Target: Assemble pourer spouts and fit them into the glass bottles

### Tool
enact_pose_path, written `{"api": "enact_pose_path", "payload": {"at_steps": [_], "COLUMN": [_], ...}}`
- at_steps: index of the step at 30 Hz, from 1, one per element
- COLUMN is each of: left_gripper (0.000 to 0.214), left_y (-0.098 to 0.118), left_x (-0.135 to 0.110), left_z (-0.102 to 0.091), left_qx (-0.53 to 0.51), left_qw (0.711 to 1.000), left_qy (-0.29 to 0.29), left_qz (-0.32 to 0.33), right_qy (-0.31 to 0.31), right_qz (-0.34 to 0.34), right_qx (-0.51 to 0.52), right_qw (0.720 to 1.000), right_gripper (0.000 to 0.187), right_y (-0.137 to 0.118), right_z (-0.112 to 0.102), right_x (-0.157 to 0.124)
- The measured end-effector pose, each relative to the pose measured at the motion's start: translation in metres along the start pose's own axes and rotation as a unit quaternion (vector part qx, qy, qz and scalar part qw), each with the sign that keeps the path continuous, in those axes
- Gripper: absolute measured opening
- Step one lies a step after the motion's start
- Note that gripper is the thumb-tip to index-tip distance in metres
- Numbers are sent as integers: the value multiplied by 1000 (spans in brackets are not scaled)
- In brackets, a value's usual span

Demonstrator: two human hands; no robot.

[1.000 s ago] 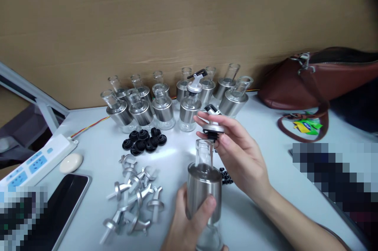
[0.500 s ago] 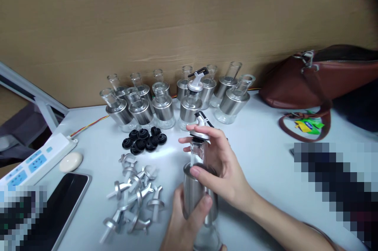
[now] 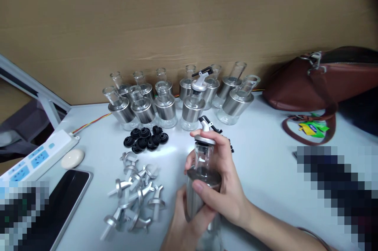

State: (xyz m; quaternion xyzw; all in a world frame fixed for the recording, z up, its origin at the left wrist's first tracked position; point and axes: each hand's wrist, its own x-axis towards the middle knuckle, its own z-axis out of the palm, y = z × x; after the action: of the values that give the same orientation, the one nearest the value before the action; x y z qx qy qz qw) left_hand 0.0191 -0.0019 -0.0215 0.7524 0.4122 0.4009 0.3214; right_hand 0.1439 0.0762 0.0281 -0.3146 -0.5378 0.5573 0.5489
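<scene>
A glass bottle (image 3: 197, 199) with a brushed-metal sleeve stands close to me, held in both hands. In its neck sits a silver pourer (image 3: 206, 136) with a black flip lid. My left hand (image 3: 189, 223) is wrapped round the lower part of the bottle. My right hand (image 3: 220, 180) grips its neck and shoulder, the thumb on the metal shoulder and the index finger against the pourer's rim. Left of the bottle lie several silver pourer tops (image 3: 136, 196) with clear tubes. Behind them is a pile of black ribbed stoppers (image 3: 144, 139).
At the back stand several similar bottles (image 3: 165, 105), one fitted with a pourer (image 3: 199, 81), before a cardboard wall (image 3: 177, 14). A power strip (image 3: 38, 156), a white oval object (image 3: 72, 158) and a phone (image 3: 62, 203) lie left. A brown bag (image 3: 295, 89) and a green-yellow wrapper (image 3: 314, 129) are right.
My right hand has moved down, its fingers closing round the bottle's neck and shoulder. The view has shifted slightly. My left hand keeps its hold.
</scene>
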Motion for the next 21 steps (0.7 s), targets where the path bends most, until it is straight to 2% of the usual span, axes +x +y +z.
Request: {"api": "enact_pose_path", "payload": {"at_steps": [10,14,18,21], "left_gripper": [87,87,75,69], "left_y": [3,-1,-4,-6], "left_x": [0,-2,-5,-6], "left_z": [1,2,5,8], "left_qx": [23,27,17,-10], "left_qw": [999,999,998,998], "left_qy": [24,33,54,56], "left_qz": [-25,-8,-8,-17], "right_qy": [65,65,51,66], "right_qz": [-3,6,-1,-6], "right_qx": [-29,-21,-12,-37], "right_qw": [997,998,999,997], "right_gripper": [46,37,35,34], "right_y": [1,0,-1,0], "right_z": [7,9,9,8], "right_x": [5,7,7,5]}}
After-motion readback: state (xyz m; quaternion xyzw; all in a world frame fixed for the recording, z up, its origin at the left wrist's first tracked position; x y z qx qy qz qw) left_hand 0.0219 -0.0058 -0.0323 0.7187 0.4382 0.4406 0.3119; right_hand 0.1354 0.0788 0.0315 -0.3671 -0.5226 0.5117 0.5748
